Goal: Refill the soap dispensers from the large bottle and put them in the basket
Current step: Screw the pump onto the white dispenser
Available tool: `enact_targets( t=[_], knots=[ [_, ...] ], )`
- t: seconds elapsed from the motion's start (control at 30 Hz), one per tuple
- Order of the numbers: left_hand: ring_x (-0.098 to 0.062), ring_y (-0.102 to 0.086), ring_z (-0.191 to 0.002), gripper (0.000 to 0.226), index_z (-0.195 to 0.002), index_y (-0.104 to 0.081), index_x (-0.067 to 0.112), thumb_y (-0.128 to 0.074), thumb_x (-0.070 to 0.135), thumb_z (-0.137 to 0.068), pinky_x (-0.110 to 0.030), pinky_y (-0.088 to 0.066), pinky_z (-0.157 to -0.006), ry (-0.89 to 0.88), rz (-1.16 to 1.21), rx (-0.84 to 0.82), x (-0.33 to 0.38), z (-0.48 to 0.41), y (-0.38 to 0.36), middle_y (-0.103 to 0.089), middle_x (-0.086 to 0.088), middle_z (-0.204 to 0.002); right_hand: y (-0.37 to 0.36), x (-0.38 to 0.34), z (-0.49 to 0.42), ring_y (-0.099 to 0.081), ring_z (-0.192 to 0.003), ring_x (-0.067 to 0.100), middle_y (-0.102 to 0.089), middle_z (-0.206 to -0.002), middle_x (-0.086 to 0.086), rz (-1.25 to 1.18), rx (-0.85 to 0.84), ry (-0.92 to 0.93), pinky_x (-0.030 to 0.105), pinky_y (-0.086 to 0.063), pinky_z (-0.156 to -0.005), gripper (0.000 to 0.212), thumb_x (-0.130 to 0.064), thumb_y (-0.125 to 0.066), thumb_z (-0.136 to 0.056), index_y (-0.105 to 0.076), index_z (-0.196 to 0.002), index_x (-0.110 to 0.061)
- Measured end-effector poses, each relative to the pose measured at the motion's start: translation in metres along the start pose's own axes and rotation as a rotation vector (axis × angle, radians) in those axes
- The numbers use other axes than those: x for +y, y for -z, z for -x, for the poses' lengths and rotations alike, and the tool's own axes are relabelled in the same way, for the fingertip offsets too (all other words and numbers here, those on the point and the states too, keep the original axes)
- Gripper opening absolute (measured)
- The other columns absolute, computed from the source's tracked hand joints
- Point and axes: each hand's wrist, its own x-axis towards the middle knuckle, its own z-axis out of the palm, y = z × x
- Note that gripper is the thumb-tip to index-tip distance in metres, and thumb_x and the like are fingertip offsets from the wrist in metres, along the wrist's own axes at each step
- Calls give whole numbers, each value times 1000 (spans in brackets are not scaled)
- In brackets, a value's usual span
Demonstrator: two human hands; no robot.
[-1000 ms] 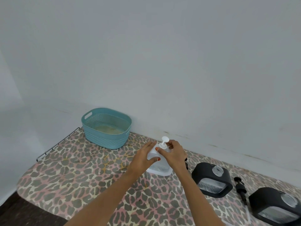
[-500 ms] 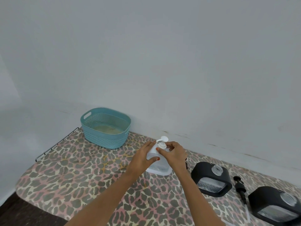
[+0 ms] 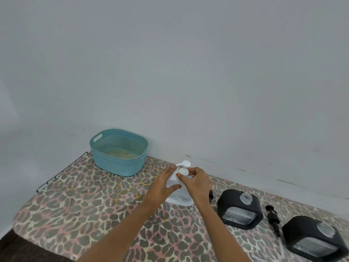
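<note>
A clear large bottle (image 3: pixel 179 197) with a white pump head (image 3: pixel 184 164) stands upright on the leopard-print table. My left hand (image 3: pixel 162 186) grips its shoulder from the left. My right hand (image 3: pixel 196 183) pinches the white pump collar at the neck. To the right stand two black-framed glass dispensers, the nearer dispenser (image 3: pixel 239 209) and the farther-right dispenser (image 3: pixel 314 241), both with open necks. A black pump (image 3: pixel 272 219) lies on the table between them. The teal basket (image 3: pixel 105 159) sits at the back left by the wall.
A grey wall rises straight behind the table. A thin metal rail (image 3: pixel 60 172) edges the table's left side. Another small black part (image 3: pixel 211 195) peeks out behind my right wrist. The table's front edge drops to dark floor at lower left.
The white pump nozzle has turned round to point left while my right hand stays on the collar. My left hand keeps its hold on the bottle.
</note>
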Motion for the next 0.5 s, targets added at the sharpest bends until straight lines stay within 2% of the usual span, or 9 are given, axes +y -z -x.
enact_targets(
  t=[0.1, 0.17, 0.27, 0.33, 0.43, 0.5],
  knots=[
    [-12, -29, -137, 65, -139, -36, 18, -66, 25, -83, -21, -23, -108, -8, 5, 3, -1, -1, 0, -33, 0, -148, 11, 4, -6, -53, -85, 6, -61, -95, -7, -3, -160, 20, 21, -43, -76, 36, -34, -75, -73, -62, -102, -17],
    [-12, -29, -136, 64, -139, -36, 18, -66, 25, -82, -21, -23, -108, -9, -7, 5, -1, -1, 0, -33, 1, -148, 24, 8, -14, -53, -81, 6, -60, -91, -6, -25, -232, 20, 16, -41, -66, 36, -31, -76, -73, -63, -102, -14],
    [-12, -29, -136, 64, -138, -37, 18, -67, 23, -82, -18, -20, -107, -12, -10, 9, -2, -2, 0, -34, 1, -148, 43, 16, -27, -58, -80, 11, -64, -89, -1, -98, -227, -36, 15, -43, -64, 28, -28, -73, -77, -66, -97, -10],
    [-12, -28, -136, 64, -139, -36, 18, -66, 24, -83, -20, -21, -108, -6, -5, 4, -3, -2, 0, -33, 1, -148, 52, 23, -35, -58, -76, 9, -67, -90, 2, -94, -179, -71, 11, -41, -59, 24, -30, -70, -80, -67, -92, -10],
    [-12, -28, -136, 63, -139, -36, 20, -65, 26, -83, -21, -21, -107, -8, -13, 1, -4, -2, 0, -32, 3, -148, 57, 33, -46, -57, -72, 13, -69, -90, 9, 82, -151, -81, 22, -46, -64, 19, -25, -66, -84, -67, -86, -6],
    [-12, -27, -137, 63, -139, -35, 20, -65, 26, -84, -24, -21, -109, -10, -12, -2, -4, -2, 0, -31, 3, -149, 54, 36, -52, -52, -64, 18, -67, -78, 15, 299, -162, -89, 30, -45, -62, 21, -20, -61, -85, -65, -77, -2]
  ],
)
